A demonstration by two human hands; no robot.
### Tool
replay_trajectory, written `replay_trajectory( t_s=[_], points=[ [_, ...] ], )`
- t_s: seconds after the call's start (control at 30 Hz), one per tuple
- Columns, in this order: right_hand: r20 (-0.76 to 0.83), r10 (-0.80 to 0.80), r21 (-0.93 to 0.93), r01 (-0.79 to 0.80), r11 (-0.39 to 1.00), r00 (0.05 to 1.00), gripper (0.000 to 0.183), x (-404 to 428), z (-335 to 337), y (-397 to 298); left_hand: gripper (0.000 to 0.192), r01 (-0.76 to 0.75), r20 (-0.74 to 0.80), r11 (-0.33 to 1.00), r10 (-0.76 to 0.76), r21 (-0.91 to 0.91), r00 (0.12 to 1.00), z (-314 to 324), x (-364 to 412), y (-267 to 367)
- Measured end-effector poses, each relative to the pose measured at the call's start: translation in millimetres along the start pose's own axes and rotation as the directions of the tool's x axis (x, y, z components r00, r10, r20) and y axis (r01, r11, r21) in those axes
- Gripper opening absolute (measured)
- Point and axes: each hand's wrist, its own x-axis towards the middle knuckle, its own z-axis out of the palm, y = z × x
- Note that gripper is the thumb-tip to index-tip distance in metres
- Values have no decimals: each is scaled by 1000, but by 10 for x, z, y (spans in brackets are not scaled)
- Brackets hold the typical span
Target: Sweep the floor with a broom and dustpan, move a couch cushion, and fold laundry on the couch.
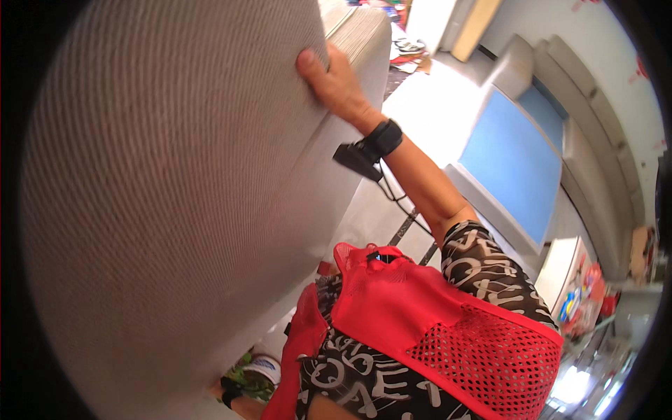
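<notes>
A large grey-beige cushion with a ribbed corduroy face [173, 173], probably a sofa cushion, stands tilted before me and fills the left half of the view. My right hand [338, 81] grips its upper right edge, the thumb on the ribbed face and the fingers hidden behind. A black strap with a small black device [362, 157] and a cable sits on that wrist. Down at the lower left, my left hand [216, 389] shows only a sliver at the cushion's lower edge; its fingers are hidden. A black band [231, 392] circles that wrist.
Another ribbed upholstered piece [362, 31] stands behind the cushion. Across the pale floor [420, 105], a grey sofa [593, 105] lines the wall, with a blue panel [514, 163] exposed. A white pot [264, 367] with a leafy plant is low left. Clutter [409, 47] lies at the top.
</notes>
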Motion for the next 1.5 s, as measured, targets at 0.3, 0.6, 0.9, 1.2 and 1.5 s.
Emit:
replay_trajectory(
  t_s=[0.3, 0.6, 0.9, 1.2, 1.5],
  points=[
    [-69, 10, 246, 8, 969, 998, 68, 268, 137, -623, 52, 14, 83, 998, -9, -55, 997, 733, -289, 438],
    [-103, 64, 130, -50, 990, 993, 64, 97, 215, -622, 52, 4, 133, 994, 10, -107, 991, 900, -370, 456],
    [-153, 172, 67, -164, 984, 973, 64, -178, -66, 23, 52, 16, 144, 994, 0, -110, 990, 1032, -336, 395],
    [-184, 234, 47, -229, 972, 955, 64, 6, -465, 299, 53, -1, 169, 995, 18, -96, 985, 1085, -352, 502],
    [-189, 255, -37, -267, 963, 948, 64, 59, -542, 314, 53, -10, 177, 996, 26, -93, 984, 1167, -388, 574]
  ],
)
